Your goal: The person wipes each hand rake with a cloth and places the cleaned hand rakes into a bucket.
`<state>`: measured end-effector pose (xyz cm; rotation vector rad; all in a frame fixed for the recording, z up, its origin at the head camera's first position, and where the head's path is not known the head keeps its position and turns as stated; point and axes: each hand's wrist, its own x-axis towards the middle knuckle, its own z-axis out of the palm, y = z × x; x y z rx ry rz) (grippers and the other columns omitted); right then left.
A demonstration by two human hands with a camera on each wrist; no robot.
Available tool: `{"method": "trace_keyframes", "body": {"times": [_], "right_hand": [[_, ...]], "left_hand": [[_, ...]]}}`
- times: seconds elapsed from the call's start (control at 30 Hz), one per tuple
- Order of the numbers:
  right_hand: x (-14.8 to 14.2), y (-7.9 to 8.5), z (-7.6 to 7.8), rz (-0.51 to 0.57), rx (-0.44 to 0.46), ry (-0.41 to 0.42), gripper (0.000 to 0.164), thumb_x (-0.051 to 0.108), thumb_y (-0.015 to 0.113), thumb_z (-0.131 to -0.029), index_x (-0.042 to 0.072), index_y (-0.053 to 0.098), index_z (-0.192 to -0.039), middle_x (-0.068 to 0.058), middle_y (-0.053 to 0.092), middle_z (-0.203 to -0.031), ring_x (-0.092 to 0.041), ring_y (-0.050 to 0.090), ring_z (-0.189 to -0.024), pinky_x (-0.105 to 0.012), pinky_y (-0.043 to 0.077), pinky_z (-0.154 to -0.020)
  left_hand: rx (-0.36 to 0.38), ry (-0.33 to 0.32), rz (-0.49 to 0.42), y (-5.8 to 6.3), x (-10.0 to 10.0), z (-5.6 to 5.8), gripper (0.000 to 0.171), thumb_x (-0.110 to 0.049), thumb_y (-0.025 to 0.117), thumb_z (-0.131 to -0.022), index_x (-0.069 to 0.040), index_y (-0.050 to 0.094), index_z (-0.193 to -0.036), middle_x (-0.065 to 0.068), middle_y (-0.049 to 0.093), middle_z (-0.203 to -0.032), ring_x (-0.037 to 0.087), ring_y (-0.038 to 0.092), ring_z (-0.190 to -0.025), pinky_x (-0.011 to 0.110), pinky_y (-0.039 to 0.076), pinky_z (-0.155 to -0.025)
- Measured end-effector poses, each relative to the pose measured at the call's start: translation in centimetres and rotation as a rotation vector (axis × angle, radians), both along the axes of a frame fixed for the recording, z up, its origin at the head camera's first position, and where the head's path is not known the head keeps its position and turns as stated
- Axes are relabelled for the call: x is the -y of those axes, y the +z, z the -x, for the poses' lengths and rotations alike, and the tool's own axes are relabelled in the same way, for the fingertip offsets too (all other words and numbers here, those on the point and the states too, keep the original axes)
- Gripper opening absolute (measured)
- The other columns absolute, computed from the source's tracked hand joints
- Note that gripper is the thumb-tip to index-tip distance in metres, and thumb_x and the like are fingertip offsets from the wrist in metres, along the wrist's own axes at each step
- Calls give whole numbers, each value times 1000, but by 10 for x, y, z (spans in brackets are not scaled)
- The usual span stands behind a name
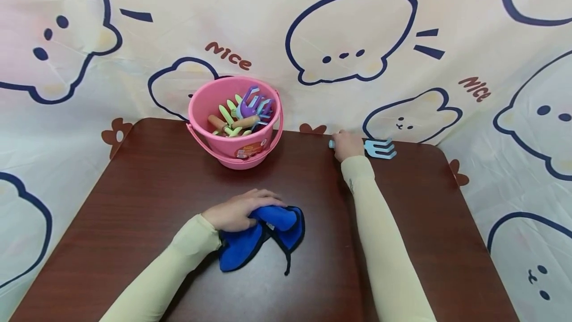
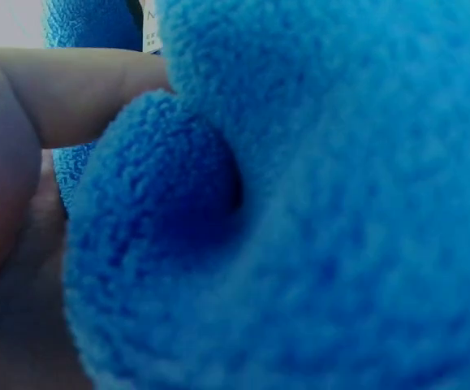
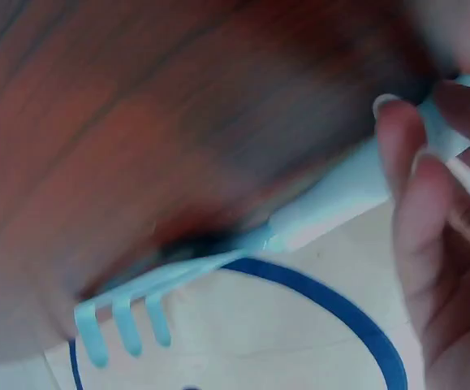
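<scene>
At the middle of the table, my left hand [image 1: 237, 211] grips a crumpled blue cloth [image 1: 243, 250] with black edging and a small black loop. Up close in the left wrist view, the fluffy cloth [image 2: 316, 211] bulges in a fold beside the thumb and a finger. My right hand [image 1: 348, 145] holds a light blue hand rake [image 1: 381, 149] by its handle near the table's back edge, tines pointing right. In the right wrist view, the fingers [image 3: 425, 211] curl at the handle of the rake [image 3: 332, 199].
A pink bucket [image 1: 234, 150] stands at the back left of the brown table [image 1: 147, 202]. Inside it are several tools, among them a purple rake [image 1: 250, 106] and some with wooden handles. A printed curtain [image 1: 250, 14] hangs behind and along the sides.
</scene>
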<state>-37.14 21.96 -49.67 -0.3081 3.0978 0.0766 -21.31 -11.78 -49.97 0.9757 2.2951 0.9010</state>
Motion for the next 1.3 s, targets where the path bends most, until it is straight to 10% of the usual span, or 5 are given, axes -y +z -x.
{"method": "trace_keyframes", "body": {"times": [0.37,0.57,0.73,0.93,1.3], "right_hand": [[7,57,-36,262,-317,123,33,21,51,-109,-5,51,-129,-25,58,-111,-41,64,-67,-54,58,-65],[-1,69,-83,910,-350,118,36,20,47,-111,-4,44,-138,-21,62,-102,-32,66,-66,-43,60,-65],[-9,65,-114,1630,-310,189,18,3,56,-105,-3,56,-121,-15,66,-95,-22,72,-58,-32,61,-57],[-13,61,-125,1944,-249,259,5,-10,62,-96,-6,65,-98,-14,69,-81,-24,75,-61,-32,62,-62],[15,51,-128,2160,141,466,27,-7,52,-103,2,59,-128,-13,63,-103,-32,77,-99,-41,60,-93]], "left_hand": [[-40,248,-160,2,6,17,33,-26,66,-102,-19,63,-135,-2,70,-118,17,65,-110,43,56,-99],[510,424,-525,12,6,15,37,-47,52,-107,-12,59,-97,0,61,-77,17,61,-75,30,51,-73],[805,459,-940,24,9,7,32,-47,42,-110,-18,54,-111,-5,67,-93,11,67,-88,25,55,-77],[857,294,-1322,29,4,1,32,-40,31,-113,-19,55,-111,-5,64,-98,8,64,-97,22,51,-83],[779,318,-1325,31,-26,6,69,-52,26,-111,-26,-3,-167,-6,6,-174,18,13,-158,38,20,-128]]}}
